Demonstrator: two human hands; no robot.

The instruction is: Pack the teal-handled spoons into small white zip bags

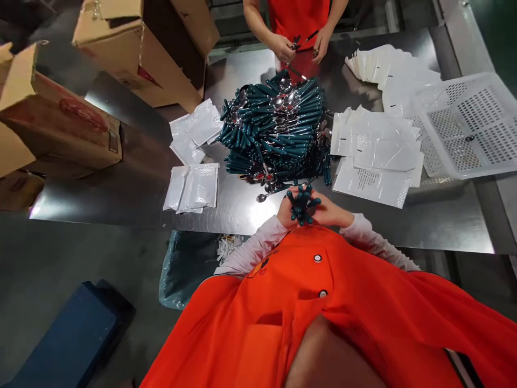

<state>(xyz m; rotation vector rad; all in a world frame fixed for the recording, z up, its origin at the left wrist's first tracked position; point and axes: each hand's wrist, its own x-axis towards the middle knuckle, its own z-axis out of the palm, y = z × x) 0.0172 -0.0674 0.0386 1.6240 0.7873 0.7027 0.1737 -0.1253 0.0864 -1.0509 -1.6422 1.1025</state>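
Observation:
Close to my body, at the table's near edge, both hands are wrapped round a bundle of dark green-handled spoons (302, 205). The handle ends fan out toward me, and the heads are hidden. My left hand (285, 212) closes on the bundle from the left, my right hand (329, 209) from the right. Just beyond lies a large heap of spoons (278, 124) with the same green handles and shiny metal heads. One loose spoon (262, 198) rests on the table left of my hands.
White packets (194, 186) lie left of the heap, and flat white bags (375, 145) lie right, beside a white plastic basket (464, 124). Cardboard boxes (137, 59) stand at the left. A co-worker's hands (285, 48) hold utensils across the metal table (137, 194). A lined bin (181, 264) stands below.

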